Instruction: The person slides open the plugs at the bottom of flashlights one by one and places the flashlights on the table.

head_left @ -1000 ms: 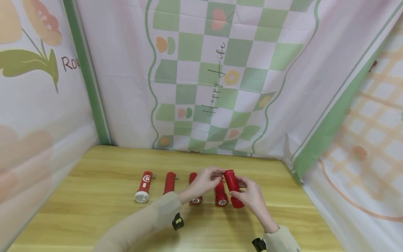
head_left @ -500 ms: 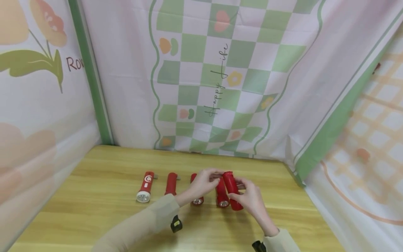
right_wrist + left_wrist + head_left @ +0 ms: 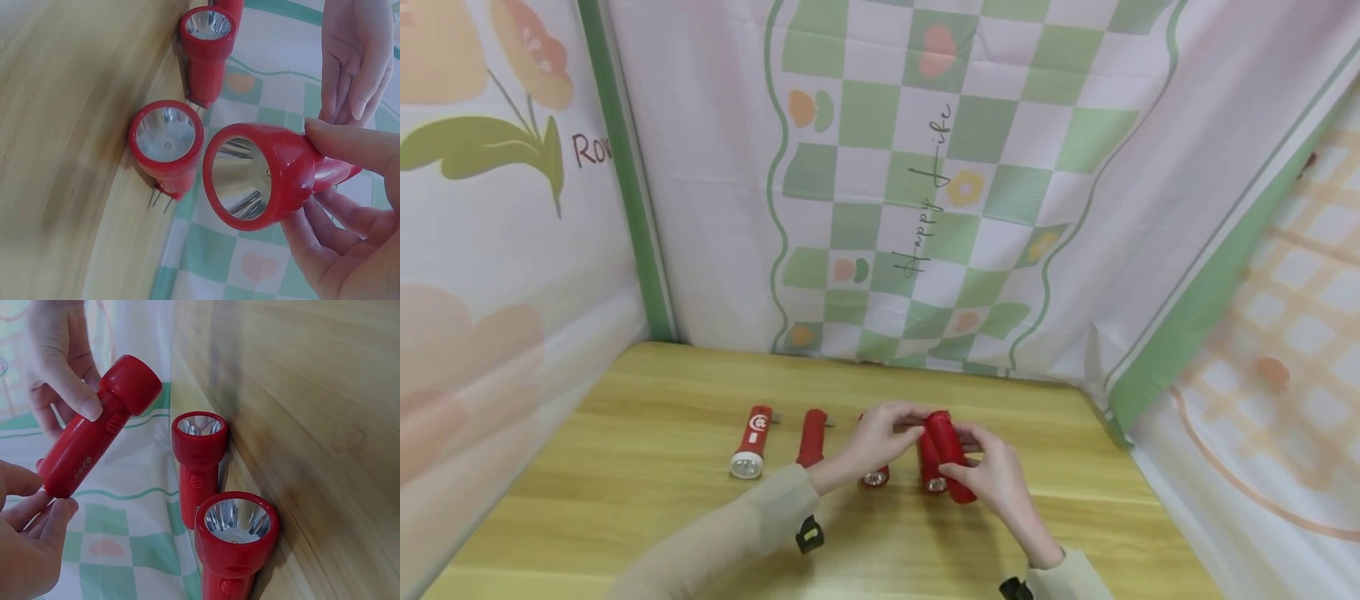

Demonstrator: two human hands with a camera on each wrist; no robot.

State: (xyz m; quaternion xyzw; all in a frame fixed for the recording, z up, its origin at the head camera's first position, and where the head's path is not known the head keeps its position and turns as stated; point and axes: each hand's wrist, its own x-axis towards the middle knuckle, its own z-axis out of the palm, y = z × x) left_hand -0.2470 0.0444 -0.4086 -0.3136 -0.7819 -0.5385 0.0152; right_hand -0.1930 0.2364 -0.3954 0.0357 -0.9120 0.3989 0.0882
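Above the table, my right hand [image 3: 992,468] grips a red flashlight [image 3: 950,450] around its body near the head, thumb on one side and fingers on the other. My left hand [image 3: 883,435] pinches the tail end of this flashlight between thumb and fingertips, as the left wrist view shows. The held flashlight's lens [image 3: 240,178] faces the right wrist camera. Just left of it lies another red flashlight [image 3: 930,462], partly covered by it. A further red flashlight [image 3: 875,477] is mostly hidden under my left hand. Metal prongs [image 3: 167,205] stick out of one lying flashlight.
Farther left on the wooden table [image 3: 662,467] lie a plain red flashlight [image 3: 812,437], its front hidden by my left forearm, and a red one with a white head [image 3: 755,437]. Both show grey prongs. A printed curtain [image 3: 895,250] hangs behind the table.
The held flashlight has shifted slightly left and down, now overlapping the neighbouring flashlight in the head view. Both hands keep their hold. The head view has turned a little left.
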